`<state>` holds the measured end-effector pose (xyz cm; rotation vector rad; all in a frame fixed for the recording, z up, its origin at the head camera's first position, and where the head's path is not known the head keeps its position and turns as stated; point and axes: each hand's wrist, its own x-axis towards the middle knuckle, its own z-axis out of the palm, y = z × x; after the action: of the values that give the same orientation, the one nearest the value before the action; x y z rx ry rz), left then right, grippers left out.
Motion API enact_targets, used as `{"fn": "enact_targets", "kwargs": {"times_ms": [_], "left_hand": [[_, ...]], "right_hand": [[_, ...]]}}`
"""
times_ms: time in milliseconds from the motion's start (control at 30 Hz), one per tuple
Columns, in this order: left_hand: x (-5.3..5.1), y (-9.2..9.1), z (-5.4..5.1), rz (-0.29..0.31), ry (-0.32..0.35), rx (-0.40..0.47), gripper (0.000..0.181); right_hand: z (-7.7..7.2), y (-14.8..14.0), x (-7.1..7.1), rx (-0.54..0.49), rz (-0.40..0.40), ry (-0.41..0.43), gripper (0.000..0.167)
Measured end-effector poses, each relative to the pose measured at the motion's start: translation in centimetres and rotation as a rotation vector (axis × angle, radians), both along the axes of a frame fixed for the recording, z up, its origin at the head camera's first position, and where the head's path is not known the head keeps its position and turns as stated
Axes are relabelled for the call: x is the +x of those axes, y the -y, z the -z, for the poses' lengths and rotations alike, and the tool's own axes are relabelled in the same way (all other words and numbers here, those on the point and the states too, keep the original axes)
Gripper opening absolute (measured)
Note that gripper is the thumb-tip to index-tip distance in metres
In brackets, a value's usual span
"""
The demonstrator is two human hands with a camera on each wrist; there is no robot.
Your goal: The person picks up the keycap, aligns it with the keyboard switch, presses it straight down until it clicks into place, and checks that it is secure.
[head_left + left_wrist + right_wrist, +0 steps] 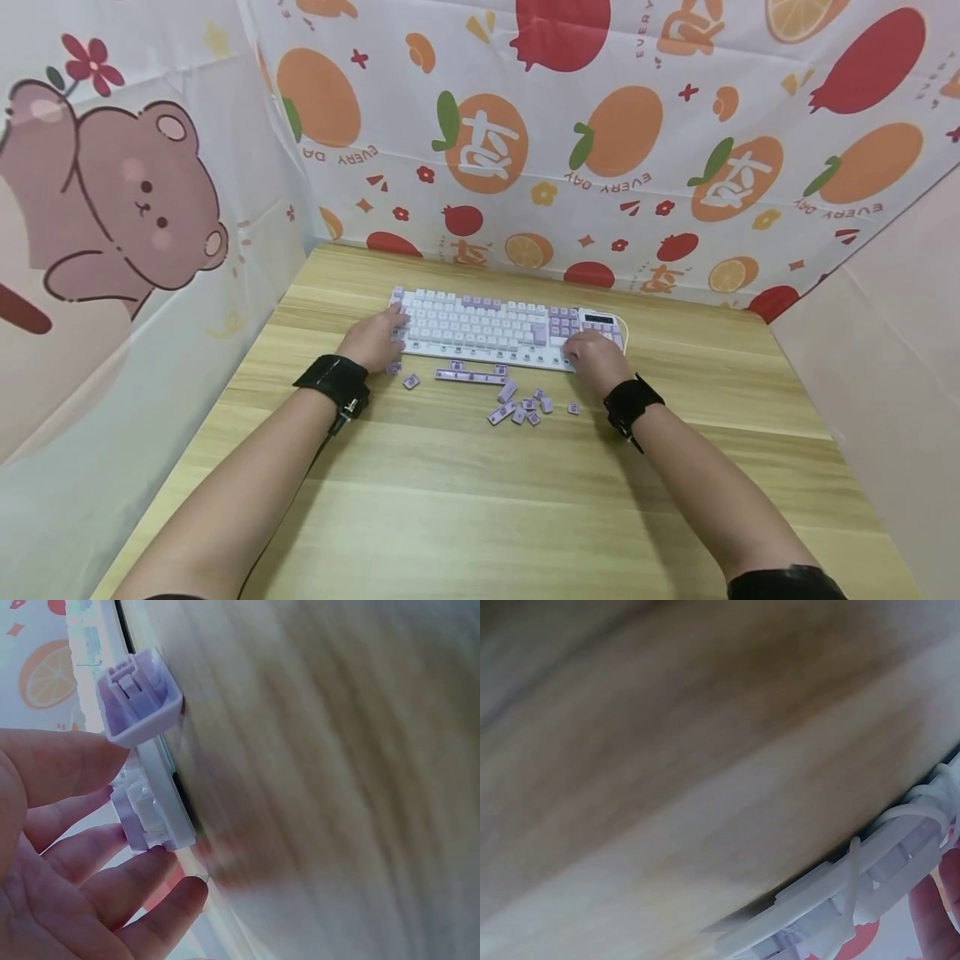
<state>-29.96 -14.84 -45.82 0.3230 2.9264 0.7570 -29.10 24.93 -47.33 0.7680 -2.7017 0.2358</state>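
A white and lilac keyboard (476,325) lies near the back of the table, its front row showing bare key switches. At its left end, my left hand (372,337) holds the edge, with thumb toward the front and fingers along the end, as the left wrist view also shows. Close to that thumb, a lilac keycap (140,697) lies upturned. Over the number pad, my right hand (598,360) has bent fingers on the keyboard; its fingertips are hidden. In the right wrist view, fingers (932,915) show beyond the keyboard's end (817,904).
Loose lilac keycaps (528,404) lie scattered in front of the keyboard, beside a long spacebar (471,377). A white cable (626,329) loops at the right end. A fruit-print cloth (480,192) hangs behind the wooden table (465,508).
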Motion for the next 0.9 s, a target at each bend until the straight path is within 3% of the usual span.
{"fn": "enact_targets", "kwargs": {"times_ms": [300, 567, 700, 900], "left_hand": [[-0.3, -0.1, 0.7, -0.003, -0.001, 0.022, 0.054], [-0.1, -0.1, 0.4, -0.007, -0.002, 0.026, 0.053], [0.0, -0.1, 0.3, -0.010, -0.005, 0.032, 0.053], [-0.1, 0.1, 0.1, -0.012, 0.004, 0.020, 0.053]], "right_hand": [[0.0, -0.9, 0.1, -0.041, -0.001, 0.098, 0.012], [-0.5, -1.6, -0.5, -0.177, -0.007, 0.212, 0.011], [-0.7, -1.4, -0.7, -0.102, -0.024, 0.187, 0.013], [-1.1, -0.6, -0.3, 0.083, -0.074, 0.043, 0.012]]}}
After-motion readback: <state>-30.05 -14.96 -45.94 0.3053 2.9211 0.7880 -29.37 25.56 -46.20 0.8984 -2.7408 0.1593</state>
